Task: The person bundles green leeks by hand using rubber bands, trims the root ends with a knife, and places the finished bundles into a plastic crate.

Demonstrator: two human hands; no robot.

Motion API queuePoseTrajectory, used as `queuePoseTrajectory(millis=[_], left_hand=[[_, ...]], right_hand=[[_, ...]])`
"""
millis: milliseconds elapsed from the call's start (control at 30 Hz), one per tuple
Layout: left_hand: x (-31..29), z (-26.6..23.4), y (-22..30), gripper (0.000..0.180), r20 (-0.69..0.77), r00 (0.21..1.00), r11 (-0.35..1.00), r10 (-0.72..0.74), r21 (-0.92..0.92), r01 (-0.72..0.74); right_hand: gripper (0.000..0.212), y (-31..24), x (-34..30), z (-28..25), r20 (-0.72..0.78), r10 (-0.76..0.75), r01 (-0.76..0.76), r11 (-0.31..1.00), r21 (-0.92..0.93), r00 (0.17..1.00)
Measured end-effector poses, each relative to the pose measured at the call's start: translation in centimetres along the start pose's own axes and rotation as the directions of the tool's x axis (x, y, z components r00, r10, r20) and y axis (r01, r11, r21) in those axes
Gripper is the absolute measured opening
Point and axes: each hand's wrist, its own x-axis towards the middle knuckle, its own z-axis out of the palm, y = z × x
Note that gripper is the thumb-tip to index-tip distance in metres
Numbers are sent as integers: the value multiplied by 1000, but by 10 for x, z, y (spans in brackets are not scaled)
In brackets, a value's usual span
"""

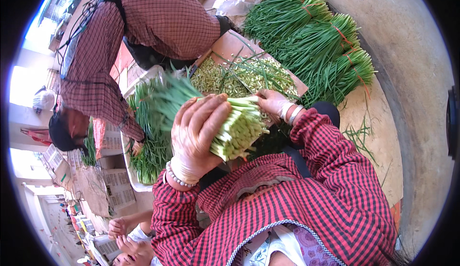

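A thick bunch of garlic chives [238,131] is wrapped by the fingers of my left hand [197,131], with the pale cut ends turned toward my right side. Its green leaf ends blur away to the upper left. At the upper edge of the cut ends, my right hand [276,104] pinches with thumb and forefinger against the stalks. Part of its grip is hidden. Behind the bunch, many short trimmed stalk pieces [211,76] cover a board [296,81], with a few long loose leaves across them.
Several chive bunches tied with red bands [311,40] are piled at the far right. Loose leaves lie on a pale board [378,122]. A co-worker in a checked top [167,17] bends over a white tub [140,185] of chives at left. Another person's hands [123,232] show lower left.
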Motion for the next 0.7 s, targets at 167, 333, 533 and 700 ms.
queuePoseTrajectory(millis=[167,333,533,700], left_hand=[[-52,48,35,84,164,976,988,-146,-25,153],[-136,97,46,77,253,836,645,-487,-542,539],[-215,164,31,70,864,157,-721,-479,-489,490],[-145,158,26,92,620,651,-856,-437,-509,-90]], right_hand=[[58,-9,-40,38,431,-327,-262,449,854,841],[51,47,-49,58,279,-227,-110,558,822,933],[55,12,-85,78,269,-260,-23,678,735,927],[59,-29,-124,81,390,-310,-71,698,712,867]])
